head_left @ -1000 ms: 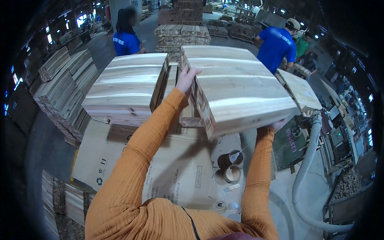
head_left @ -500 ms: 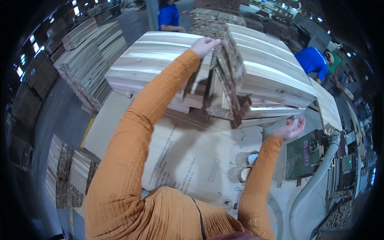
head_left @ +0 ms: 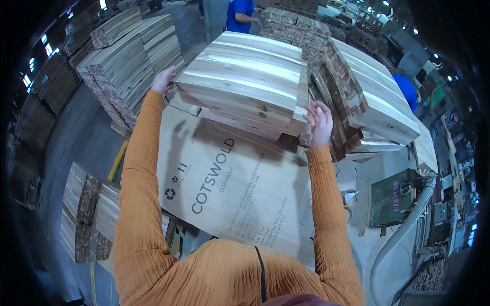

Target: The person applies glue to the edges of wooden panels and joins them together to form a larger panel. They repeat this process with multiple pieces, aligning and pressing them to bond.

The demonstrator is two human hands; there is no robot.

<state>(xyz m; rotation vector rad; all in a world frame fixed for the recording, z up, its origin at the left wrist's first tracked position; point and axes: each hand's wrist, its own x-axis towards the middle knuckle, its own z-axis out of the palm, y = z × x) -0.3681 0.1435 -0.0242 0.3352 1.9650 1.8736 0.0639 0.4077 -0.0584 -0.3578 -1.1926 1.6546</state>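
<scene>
Two stacks of pale striped wooden panels stand side by side ahead of me. The left stack of panels (head_left: 240, 71) lies between my hands. At its left edge is my left hand (head_left: 164, 81), fingers apart; it looks just off the wood. My right hand (head_left: 320, 122) is open at the stack's right edge, fingers slightly curled, and I cannot tell whether it touches. To its right, the other stack of panels (head_left: 380, 92) sits askew, its upper panels over angled pieces. Beneath the left stack lies a flat brown cardboard sheet (head_left: 224, 178) with dark print.
More wooden stacks (head_left: 132, 56) stand at the far left, with another pile (head_left: 89, 214) at the near left. A green machine (head_left: 393, 199) and a ribbed grey hose (head_left: 403, 229) are at the right. A person in blue (head_left: 240, 15) is behind the stacks.
My left hand has moved from the gap between the stacks to the left stack's left edge. My right hand has gone from the right stack's near corner to the left stack's right edge.
</scene>
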